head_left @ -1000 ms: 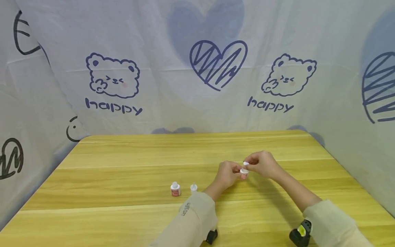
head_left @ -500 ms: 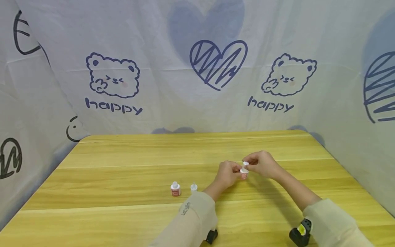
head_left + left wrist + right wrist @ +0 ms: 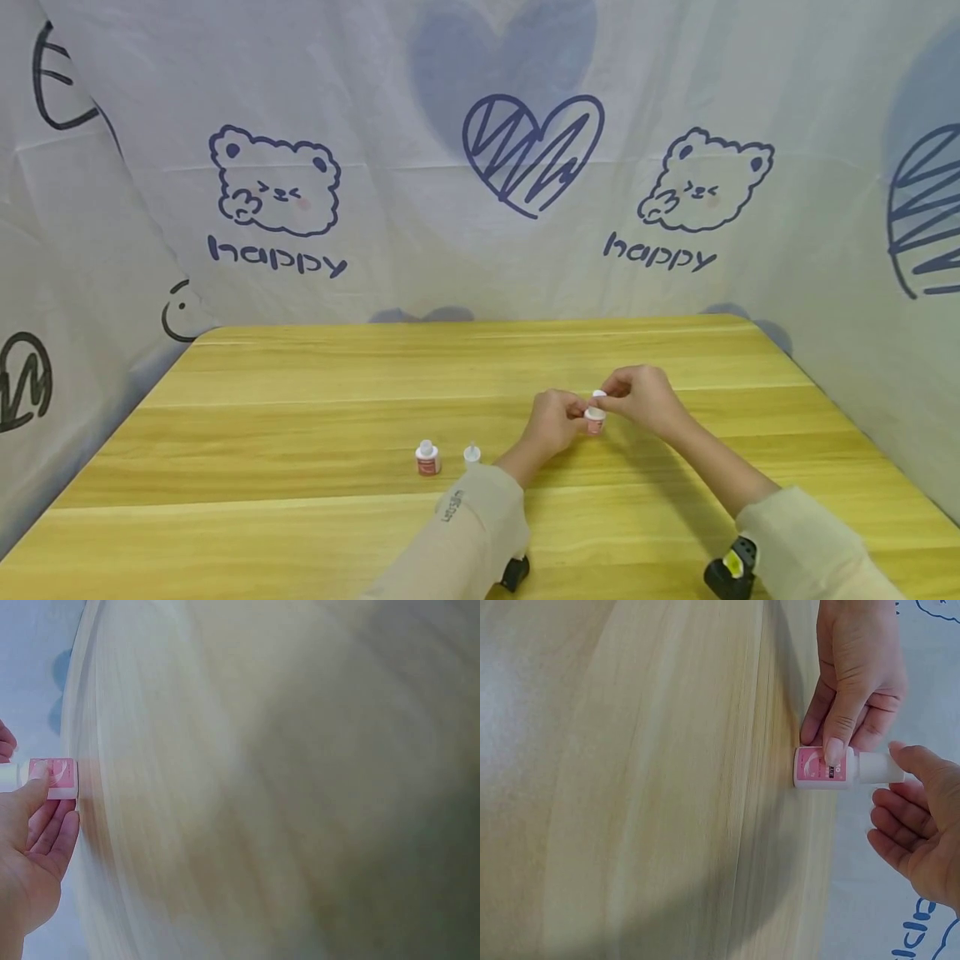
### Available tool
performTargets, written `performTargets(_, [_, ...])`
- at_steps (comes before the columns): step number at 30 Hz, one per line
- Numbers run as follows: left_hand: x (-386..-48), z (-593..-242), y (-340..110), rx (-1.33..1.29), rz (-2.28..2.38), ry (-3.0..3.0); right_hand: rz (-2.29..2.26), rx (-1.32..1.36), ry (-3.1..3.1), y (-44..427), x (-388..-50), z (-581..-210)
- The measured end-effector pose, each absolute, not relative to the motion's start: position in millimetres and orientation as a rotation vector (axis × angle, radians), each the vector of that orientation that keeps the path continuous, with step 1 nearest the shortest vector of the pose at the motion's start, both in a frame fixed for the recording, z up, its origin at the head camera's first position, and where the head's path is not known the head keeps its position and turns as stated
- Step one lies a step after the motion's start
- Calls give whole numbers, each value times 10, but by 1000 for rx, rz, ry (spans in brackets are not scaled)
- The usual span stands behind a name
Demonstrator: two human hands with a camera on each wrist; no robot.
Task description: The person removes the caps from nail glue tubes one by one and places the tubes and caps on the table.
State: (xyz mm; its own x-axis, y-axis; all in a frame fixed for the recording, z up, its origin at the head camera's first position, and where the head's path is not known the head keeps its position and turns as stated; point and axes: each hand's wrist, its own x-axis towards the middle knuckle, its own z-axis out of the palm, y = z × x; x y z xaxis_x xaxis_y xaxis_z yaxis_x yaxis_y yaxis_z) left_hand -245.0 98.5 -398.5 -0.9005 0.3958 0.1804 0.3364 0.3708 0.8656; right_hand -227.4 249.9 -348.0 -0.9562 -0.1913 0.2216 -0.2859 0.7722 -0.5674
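I see the right hand, at the bottle's two o'clock, pinching the still-seated cap, grip shifted. Left hand clasps below.

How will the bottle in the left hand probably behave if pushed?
The bottle seems stiff: straight outline despite the grip. It is probably light, being small beside the left hand. Taller than wide with its white cap, it might tip once let go.
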Motion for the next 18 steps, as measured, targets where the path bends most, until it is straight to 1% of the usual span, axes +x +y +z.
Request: performTargets(18, [-2463,-3990,998,681,1624,2530,1013,466,-2852,2536,-2274,-3469])
